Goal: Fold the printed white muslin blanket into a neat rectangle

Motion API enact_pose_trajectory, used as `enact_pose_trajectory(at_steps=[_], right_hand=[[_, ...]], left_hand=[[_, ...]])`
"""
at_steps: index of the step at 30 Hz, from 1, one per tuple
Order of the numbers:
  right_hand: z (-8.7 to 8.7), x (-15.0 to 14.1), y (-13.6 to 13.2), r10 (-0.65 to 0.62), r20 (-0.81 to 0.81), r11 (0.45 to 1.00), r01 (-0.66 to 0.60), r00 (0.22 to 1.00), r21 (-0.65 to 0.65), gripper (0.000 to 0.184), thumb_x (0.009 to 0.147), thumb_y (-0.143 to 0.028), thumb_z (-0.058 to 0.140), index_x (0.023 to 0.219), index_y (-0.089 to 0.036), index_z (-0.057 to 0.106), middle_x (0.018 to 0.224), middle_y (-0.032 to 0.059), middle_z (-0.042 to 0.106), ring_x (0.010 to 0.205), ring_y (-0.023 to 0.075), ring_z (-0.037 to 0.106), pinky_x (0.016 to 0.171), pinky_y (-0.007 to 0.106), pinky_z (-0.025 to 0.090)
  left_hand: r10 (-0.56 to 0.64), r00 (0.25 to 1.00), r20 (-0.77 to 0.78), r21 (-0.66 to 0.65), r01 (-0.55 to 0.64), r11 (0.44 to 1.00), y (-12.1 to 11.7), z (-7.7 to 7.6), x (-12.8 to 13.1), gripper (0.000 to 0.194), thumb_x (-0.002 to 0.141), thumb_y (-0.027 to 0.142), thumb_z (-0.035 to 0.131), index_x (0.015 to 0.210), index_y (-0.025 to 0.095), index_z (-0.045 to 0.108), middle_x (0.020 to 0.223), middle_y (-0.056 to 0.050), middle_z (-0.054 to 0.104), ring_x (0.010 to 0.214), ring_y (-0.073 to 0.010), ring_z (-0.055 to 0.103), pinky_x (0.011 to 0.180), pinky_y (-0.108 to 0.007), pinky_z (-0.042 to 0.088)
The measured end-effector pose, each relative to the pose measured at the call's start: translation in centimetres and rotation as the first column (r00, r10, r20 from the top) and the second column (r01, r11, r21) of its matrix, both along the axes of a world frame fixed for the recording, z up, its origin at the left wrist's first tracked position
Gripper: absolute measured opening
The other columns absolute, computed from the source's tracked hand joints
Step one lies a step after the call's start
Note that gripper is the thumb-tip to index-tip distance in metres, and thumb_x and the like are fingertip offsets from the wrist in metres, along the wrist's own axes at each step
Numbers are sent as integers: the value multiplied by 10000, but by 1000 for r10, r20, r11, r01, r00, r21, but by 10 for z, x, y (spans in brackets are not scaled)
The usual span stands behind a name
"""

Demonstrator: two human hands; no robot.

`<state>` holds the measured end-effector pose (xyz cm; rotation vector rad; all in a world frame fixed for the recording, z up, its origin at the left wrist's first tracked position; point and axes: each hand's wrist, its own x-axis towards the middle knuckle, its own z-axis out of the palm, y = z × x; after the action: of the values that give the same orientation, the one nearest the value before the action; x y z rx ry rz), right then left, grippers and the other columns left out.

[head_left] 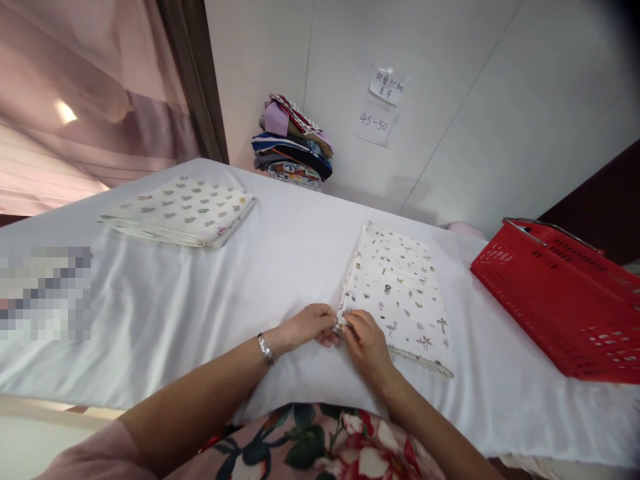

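Observation:
A folded white cloth [400, 287] printed with small plants and animals lies on the white-covered table in front of me. At its near left corner, my left hand [317, 325] pinches the edge with closed fingers. My right hand [367, 343] grips the same corner from the other side, its fingers bent over the layers. Both hands meet there, so the exact fold between the fingertips is partly hidden. Farther left rests another folded white cloth [185, 207] with grey and coloured prints, apart from both hands.
A red plastic basket [560, 300] stands at the right on the white tablecloth [280, 267]. Behind the far edge is a stack of folded textiles [293, 143] by the wall. Paper signs [377, 123] hang on the wall, and a pink curtain [110, 87] is at the left.

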<state>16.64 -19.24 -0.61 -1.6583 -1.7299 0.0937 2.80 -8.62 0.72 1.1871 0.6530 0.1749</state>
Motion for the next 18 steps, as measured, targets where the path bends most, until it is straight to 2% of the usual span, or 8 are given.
enact_pose_trajectory(at_steps=[7,10,14,18], right_hand=[[-1,0,-1,18,82,1000,-20,996,16,265,805,-224,525,1065,-189,557,1029,113,576,952,228,533,826,381,470],[-2,-1,1,-5,79,1000,5,997,-4,232,802,-207,526,1031,-192,563,1001,103,582,928,223,535,813,375,471],[-2,1,3,-8,39,1000,8,999,-4,172,825,-192,490,974,-197,576,945,86,590,889,205,543,780,348,471],[1,7,2,-44,-77,996,49,996,69,158,839,-213,475,954,-198,582,925,74,587,855,180,558,740,310,474]], left_hand=[[-21,1000,8,3,21,1000,-1,3,-1,199,706,341,573,745,158,506,617,-23,645,621,-154,634,606,-264,480],[-19,1000,7,20,19,1000,-1,2,-1,214,698,352,588,744,158,510,630,-20,640,642,-161,640,607,-266,481],[-3,1000,14,19,3,1000,0,-1,0,269,686,391,615,747,154,503,651,-15,625,634,-163,640,585,-268,482],[49,999,11,18,-50,999,-1,-1,1,348,677,455,635,785,166,474,627,2,600,613,-168,636,550,-268,482]])
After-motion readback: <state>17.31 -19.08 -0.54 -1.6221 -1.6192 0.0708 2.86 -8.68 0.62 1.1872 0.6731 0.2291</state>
